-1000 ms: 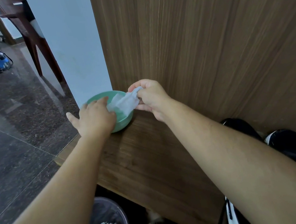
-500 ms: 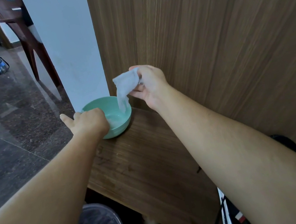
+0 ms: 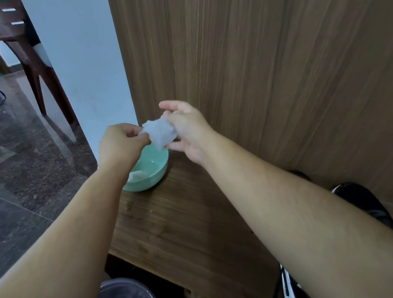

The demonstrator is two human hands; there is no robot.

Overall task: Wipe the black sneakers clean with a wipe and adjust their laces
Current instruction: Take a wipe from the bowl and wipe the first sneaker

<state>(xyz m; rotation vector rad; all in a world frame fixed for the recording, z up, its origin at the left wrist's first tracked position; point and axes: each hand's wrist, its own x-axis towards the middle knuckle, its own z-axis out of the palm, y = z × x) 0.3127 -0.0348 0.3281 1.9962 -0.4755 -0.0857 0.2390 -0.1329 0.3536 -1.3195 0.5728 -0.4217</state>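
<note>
Now spread the wipe flat above the green bowl on the counter: your left hand pinches one edge and your right hand holds the bunched rest with fingers half open. Half a second ago the left hand rested on the bowl rim; it has risen. The black sneakers wait behind your right forearm

the worktop is a dark wood-grain surface that butts against a tall wooden panel along its far and right edges. a mint-green bowl stands on it at the far left corner, with something pale lying inside. a black sneaker rests on the worktop near the right edge, close to the panel.
</note>
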